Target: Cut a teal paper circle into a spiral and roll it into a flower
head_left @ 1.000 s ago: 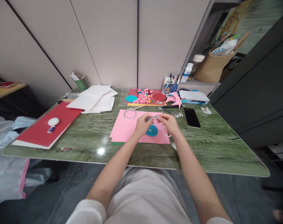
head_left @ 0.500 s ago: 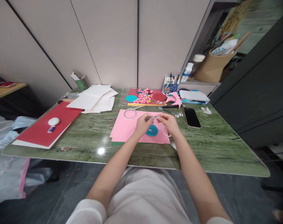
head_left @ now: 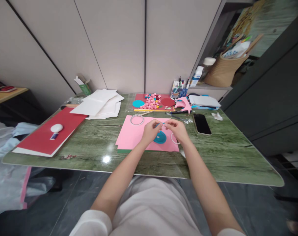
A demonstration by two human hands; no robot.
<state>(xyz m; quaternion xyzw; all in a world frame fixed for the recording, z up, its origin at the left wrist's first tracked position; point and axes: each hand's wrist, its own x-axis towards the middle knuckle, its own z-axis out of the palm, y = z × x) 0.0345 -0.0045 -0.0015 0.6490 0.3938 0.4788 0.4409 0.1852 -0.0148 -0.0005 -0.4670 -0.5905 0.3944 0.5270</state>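
My left hand (head_left: 151,129) and my right hand (head_left: 176,128) meet above a pink paper sheet (head_left: 129,137), their fingertips pinched on a small blue strip (head_left: 163,123), perhaps paper. Most of the strip is hidden by the fingers. Just below them a blue disc (head_left: 160,137) lies on the pink sheet, with a small pale mark on it. One roll of tape (head_left: 137,119) rests at the sheet's upper left. A white ring (head_left: 173,139), partly covered by my right hand, lies at the right side.
Behind the sheet, a red board (head_left: 142,97) carries many small pink pieces (head_left: 152,102) and a bright blue circle (head_left: 138,104). A phone (head_left: 202,124) lies at right. White sheets (head_left: 97,101) and a red sheet (head_left: 48,137) are at left; a pen holder (head_left: 179,89) stands at the back.
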